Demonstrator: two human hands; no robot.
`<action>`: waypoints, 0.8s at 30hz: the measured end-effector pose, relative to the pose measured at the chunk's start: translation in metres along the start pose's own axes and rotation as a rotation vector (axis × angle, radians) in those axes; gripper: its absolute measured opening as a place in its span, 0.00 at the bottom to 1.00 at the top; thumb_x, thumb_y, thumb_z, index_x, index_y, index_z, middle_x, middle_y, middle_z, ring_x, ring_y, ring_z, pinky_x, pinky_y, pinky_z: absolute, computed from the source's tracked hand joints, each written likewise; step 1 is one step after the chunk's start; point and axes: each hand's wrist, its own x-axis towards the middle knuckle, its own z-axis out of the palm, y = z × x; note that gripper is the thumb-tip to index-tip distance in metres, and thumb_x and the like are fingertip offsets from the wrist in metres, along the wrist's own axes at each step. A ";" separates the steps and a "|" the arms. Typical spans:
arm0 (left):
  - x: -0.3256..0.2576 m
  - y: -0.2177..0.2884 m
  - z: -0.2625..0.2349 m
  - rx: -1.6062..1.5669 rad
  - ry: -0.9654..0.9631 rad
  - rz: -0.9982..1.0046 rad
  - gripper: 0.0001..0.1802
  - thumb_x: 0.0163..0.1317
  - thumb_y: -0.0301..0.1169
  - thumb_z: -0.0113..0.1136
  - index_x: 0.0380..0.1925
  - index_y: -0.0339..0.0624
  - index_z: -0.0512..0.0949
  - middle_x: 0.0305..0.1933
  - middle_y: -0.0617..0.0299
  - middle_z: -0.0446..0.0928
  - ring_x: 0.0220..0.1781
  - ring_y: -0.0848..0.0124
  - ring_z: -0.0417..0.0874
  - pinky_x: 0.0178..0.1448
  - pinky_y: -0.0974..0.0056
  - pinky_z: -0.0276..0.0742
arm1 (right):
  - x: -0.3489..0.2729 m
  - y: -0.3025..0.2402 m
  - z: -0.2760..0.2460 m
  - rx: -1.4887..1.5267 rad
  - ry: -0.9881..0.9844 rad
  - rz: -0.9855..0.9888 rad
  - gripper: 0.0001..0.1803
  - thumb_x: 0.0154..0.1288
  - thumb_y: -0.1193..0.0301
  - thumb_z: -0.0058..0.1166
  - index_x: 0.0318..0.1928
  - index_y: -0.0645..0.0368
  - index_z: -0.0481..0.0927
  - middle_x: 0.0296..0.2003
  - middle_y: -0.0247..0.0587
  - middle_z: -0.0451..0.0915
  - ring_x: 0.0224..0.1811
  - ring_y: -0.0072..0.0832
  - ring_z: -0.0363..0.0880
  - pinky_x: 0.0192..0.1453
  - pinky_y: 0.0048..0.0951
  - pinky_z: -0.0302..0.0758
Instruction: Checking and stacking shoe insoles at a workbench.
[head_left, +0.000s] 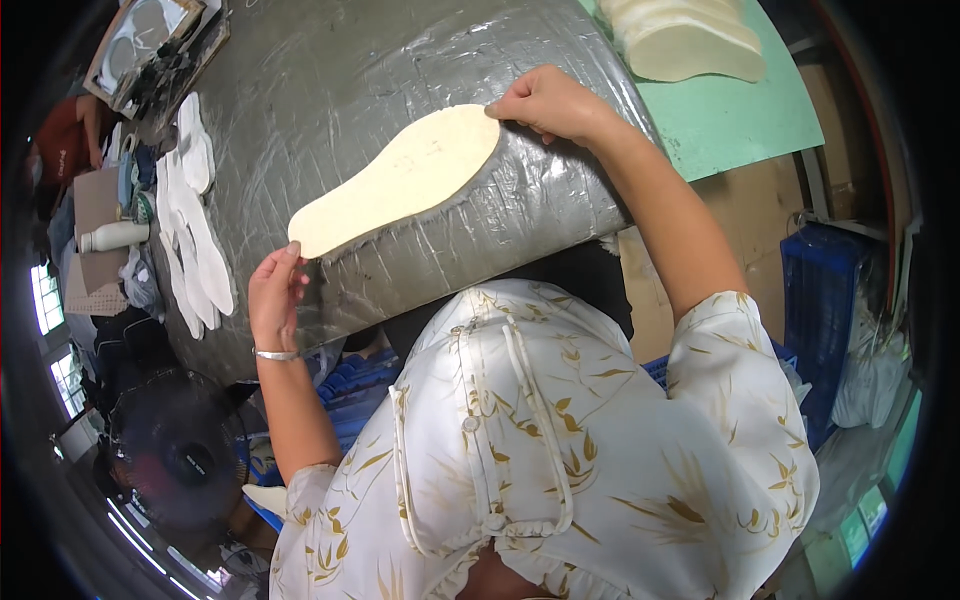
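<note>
A cream-coloured insole (400, 180) is stretched out between my two hands, over a table (370, 40) covered in shiny grey plastic. My left hand (275, 290) pinches its narrow heel end between thumb and fingers. At the wide toe end, my right hand (550, 105) has the edge pinched the same way. Faint marks show on the insole's upper face. Dark fuzz shows along its lower edge, and I cannot tell whether it belongs to the insole or lies on the table.
White insoles (195, 235) lie overlapping along the table's left side. On the right, a stack of cream insoles (690, 45) rests on a green board (740, 125). A fan (185, 455) stands at lower left, a blue crate (820, 320) at right. Another person (65, 140) is at far left.
</note>
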 end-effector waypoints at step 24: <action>0.009 -0.016 0.012 -0.066 -0.033 0.019 0.16 0.65 0.41 0.68 0.39 0.38 0.82 0.34 0.66 0.82 0.24 0.81 0.76 0.26 0.76 0.64 | 0.005 0.001 0.003 -0.131 0.039 0.049 0.17 0.60 0.58 0.67 0.27 0.59 0.82 0.16 0.25 0.69 0.16 0.15 0.63 0.20 0.22 0.60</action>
